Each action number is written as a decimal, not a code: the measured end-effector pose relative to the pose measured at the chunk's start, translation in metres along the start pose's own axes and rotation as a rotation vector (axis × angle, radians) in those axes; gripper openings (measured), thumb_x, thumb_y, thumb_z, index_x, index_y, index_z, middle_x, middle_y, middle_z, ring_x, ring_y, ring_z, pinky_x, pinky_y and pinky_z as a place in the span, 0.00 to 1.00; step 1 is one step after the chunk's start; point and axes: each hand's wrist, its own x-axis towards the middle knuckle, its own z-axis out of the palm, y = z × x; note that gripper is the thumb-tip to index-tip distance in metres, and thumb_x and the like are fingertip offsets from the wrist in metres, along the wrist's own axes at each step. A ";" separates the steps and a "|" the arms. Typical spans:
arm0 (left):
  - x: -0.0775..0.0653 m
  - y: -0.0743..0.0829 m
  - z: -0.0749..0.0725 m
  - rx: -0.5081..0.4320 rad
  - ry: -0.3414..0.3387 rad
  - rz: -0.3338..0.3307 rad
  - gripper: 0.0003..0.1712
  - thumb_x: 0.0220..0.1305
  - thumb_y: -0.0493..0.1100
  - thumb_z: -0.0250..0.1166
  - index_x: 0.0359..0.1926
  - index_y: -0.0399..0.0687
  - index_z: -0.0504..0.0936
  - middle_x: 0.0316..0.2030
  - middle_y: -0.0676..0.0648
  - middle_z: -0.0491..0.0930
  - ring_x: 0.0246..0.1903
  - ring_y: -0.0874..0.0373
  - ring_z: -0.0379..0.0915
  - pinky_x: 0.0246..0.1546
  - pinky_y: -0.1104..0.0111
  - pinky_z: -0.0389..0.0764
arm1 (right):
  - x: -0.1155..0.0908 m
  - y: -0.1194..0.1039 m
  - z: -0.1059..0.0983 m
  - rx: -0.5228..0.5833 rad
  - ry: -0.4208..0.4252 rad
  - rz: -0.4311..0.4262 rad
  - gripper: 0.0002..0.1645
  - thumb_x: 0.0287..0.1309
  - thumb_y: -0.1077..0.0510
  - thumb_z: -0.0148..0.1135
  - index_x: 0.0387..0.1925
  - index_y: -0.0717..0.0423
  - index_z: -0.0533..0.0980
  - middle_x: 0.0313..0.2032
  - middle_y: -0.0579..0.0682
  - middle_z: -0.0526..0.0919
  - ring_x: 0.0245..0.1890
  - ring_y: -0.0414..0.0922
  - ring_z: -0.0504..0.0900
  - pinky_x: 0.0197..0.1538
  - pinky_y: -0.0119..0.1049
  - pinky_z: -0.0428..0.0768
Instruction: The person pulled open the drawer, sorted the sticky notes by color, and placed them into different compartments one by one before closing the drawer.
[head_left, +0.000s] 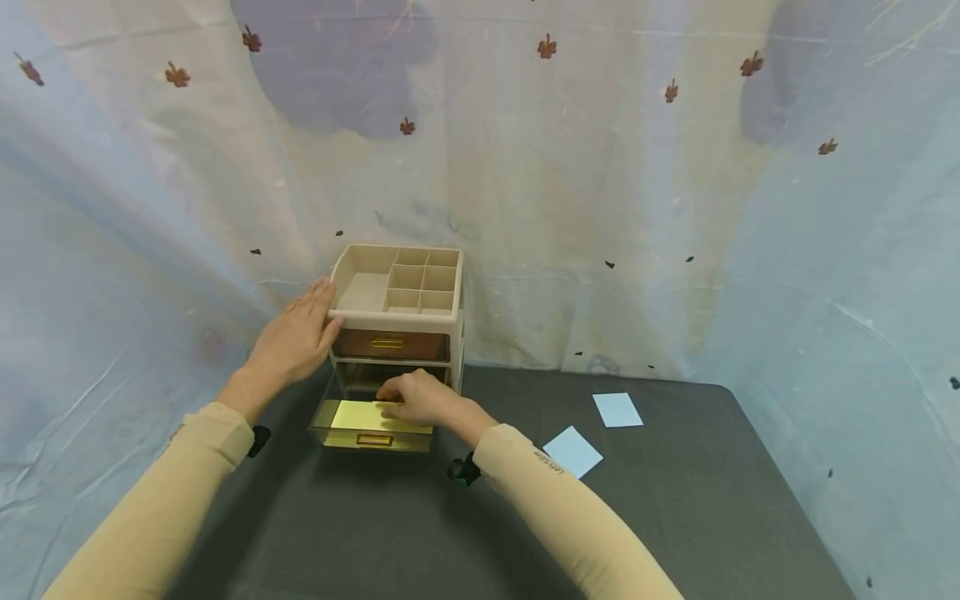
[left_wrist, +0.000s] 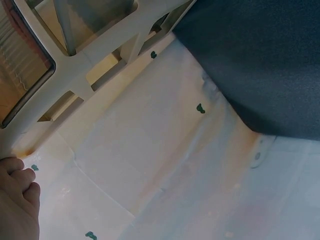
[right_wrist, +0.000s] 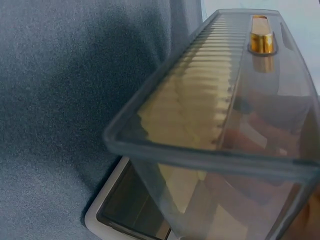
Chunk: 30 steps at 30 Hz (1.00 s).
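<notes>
A beige desktop organizer (head_left: 397, 319) has its lower see-through drawer (head_left: 318, 435) pulled out. Yellow paper sheets (head_left: 352, 414) lie inside that drawer, which has a gold handle (right_wrist: 262, 42). My left hand (head_left: 294, 333) rests along the organizer's left side with its fingers straight. Its fingertips (left_wrist: 15, 165) show at the lower left of the left wrist view. My right hand (head_left: 420, 398) reaches into the open drawer, thumb over the yellow sheets and a gap between thumb and index finger. In the right wrist view it shows faintly through the drawer wall.
Two pale blue square sheets, a nearer one (head_left: 573, 452) and a farther one (head_left: 618, 410), lie right of the organizer on the dark table (head_left: 675, 500). The brown upper drawer (head_left: 390, 344) is closed. A patterned curtain (head_left: 525, 208) hangs behind.
</notes>
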 end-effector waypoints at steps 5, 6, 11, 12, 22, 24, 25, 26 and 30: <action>-0.001 0.000 0.000 0.006 -0.008 -0.010 0.42 0.85 0.58 0.37 0.83 0.35 0.39 0.81 0.31 0.43 0.80 0.34 0.42 0.79 0.41 0.48 | -0.002 -0.001 0.001 0.033 0.025 -0.023 0.21 0.76 0.52 0.61 0.64 0.53 0.81 0.60 0.47 0.85 0.55 0.42 0.85 0.54 0.29 0.84; -0.002 0.000 0.000 0.005 -0.009 -0.011 0.42 0.85 0.58 0.37 0.83 0.35 0.39 0.81 0.31 0.43 0.80 0.34 0.42 0.79 0.41 0.48 | -0.003 -0.002 0.001 0.038 0.032 -0.029 0.21 0.76 0.52 0.61 0.64 0.53 0.81 0.60 0.47 0.85 0.55 0.41 0.85 0.54 0.29 0.84; -0.001 -0.001 0.000 0.004 -0.003 -0.012 0.42 0.85 0.59 0.37 0.83 0.36 0.40 0.81 0.31 0.44 0.79 0.33 0.43 0.79 0.41 0.49 | -0.006 -0.005 0.000 0.064 0.075 -0.041 0.20 0.76 0.52 0.61 0.63 0.52 0.82 0.58 0.46 0.86 0.52 0.38 0.86 0.52 0.28 0.84; -0.001 0.000 0.000 0.004 -0.002 -0.012 0.42 0.85 0.59 0.37 0.83 0.36 0.40 0.81 0.31 0.44 0.79 0.33 0.43 0.79 0.41 0.49 | -0.007 -0.005 0.000 0.070 0.083 -0.039 0.20 0.76 0.52 0.61 0.63 0.52 0.82 0.58 0.46 0.86 0.52 0.38 0.86 0.52 0.28 0.84; 0.000 0.000 0.001 -0.002 -0.008 -0.016 0.42 0.85 0.59 0.37 0.83 0.36 0.39 0.81 0.32 0.43 0.79 0.33 0.43 0.79 0.41 0.48 | -0.026 -0.016 0.001 0.238 0.236 -0.070 0.17 0.76 0.52 0.61 0.60 0.51 0.83 0.50 0.45 0.89 0.44 0.32 0.85 0.48 0.22 0.82; 0.000 0.000 0.001 0.000 -0.006 -0.015 0.42 0.85 0.59 0.37 0.83 0.36 0.39 0.81 0.31 0.43 0.79 0.33 0.43 0.79 0.41 0.48 | -0.030 -0.018 0.003 0.288 0.272 -0.076 0.17 0.76 0.52 0.61 0.60 0.51 0.84 0.53 0.45 0.88 0.46 0.32 0.86 0.49 0.22 0.82; 0.000 0.000 0.001 -0.001 -0.006 -0.015 0.42 0.85 0.59 0.38 0.83 0.36 0.39 0.81 0.31 0.43 0.79 0.33 0.43 0.79 0.41 0.48 | -0.032 -0.019 0.003 0.312 0.289 -0.080 0.17 0.76 0.52 0.61 0.60 0.51 0.84 0.53 0.45 0.88 0.47 0.32 0.86 0.50 0.22 0.83; 0.000 -0.001 0.001 -0.001 -0.005 -0.014 0.42 0.85 0.58 0.38 0.83 0.36 0.39 0.81 0.31 0.44 0.79 0.33 0.43 0.79 0.41 0.48 | -0.034 -0.020 0.004 0.335 0.306 -0.085 0.17 0.76 0.52 0.61 0.59 0.51 0.84 0.54 0.45 0.88 0.48 0.33 0.86 0.50 0.23 0.83; 0.000 0.000 0.001 -0.004 -0.005 -0.012 0.42 0.85 0.58 0.38 0.83 0.36 0.39 0.81 0.31 0.44 0.79 0.32 0.42 0.79 0.40 0.48 | -0.042 -0.026 0.008 0.429 0.370 -0.119 0.17 0.76 0.52 0.62 0.58 0.52 0.84 0.54 0.46 0.88 0.47 0.33 0.86 0.48 0.23 0.83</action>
